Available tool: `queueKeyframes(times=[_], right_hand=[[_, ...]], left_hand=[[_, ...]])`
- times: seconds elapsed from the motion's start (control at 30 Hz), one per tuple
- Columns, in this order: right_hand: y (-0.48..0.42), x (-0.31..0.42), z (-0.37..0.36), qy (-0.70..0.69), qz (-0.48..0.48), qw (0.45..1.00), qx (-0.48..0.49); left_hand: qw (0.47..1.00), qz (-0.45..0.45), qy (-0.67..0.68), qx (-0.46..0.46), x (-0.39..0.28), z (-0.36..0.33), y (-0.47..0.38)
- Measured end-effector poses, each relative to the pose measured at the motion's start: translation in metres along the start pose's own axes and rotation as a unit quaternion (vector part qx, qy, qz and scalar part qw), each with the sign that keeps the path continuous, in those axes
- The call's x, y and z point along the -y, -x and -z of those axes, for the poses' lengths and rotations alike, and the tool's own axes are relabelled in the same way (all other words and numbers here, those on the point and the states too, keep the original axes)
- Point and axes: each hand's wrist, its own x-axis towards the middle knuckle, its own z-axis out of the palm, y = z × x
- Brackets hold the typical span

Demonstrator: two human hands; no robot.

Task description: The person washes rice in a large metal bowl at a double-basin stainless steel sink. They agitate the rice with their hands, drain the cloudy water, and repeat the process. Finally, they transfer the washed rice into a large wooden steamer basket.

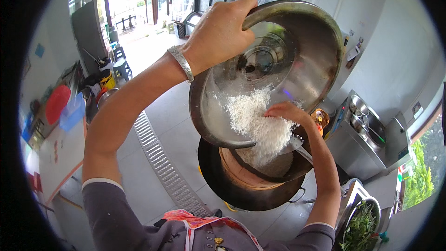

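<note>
A large stainless-steel basin (308,62) is tilted steeply, and my left hand (223,31) grips its upper rim. White rice grains (249,111) slide over the lower edge in a blurred stream. My right hand (285,113) is at the rice inside the basin, its fingertips partly hidden by grains. Below stands a round wooden steamer barrel (233,169) with a dark rim, and rice lies inside it. The barrel sits in a wide black wok (223,190). A metal ladle (296,144) shows beneath my right wrist, partly covered by rice.
A floor drain grate (167,160) runs at left. Further left are a white table (66,160) and a plastic stool (122,69). At right, a steel counter (355,146) carries metal bowls (359,104). Leafy greens (362,226) fill a basin at lower right.
</note>
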Motion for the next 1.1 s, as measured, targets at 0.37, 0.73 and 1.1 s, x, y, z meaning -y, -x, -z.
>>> queueKeyframes(times=[0.37,0.73,1.1], right_hand=[[0.001,0.08,0.07,-0.061,0.334,0.828,-0.447],[-0.01,0.048,0.017,0.297,0.263,0.821,-0.41],[0.012,-0.04,0.016,0.144,0.184,0.906,-0.354]], left_hand=[[1.0,-0.006,0.027,0.009,-0.036,0.007,0.034],[0.998,-0.046,0.002,-0.035,-0.034,0.015,0.049],[1.0,-0.012,0.024,-0.013,-0.034,0.013,0.058]])
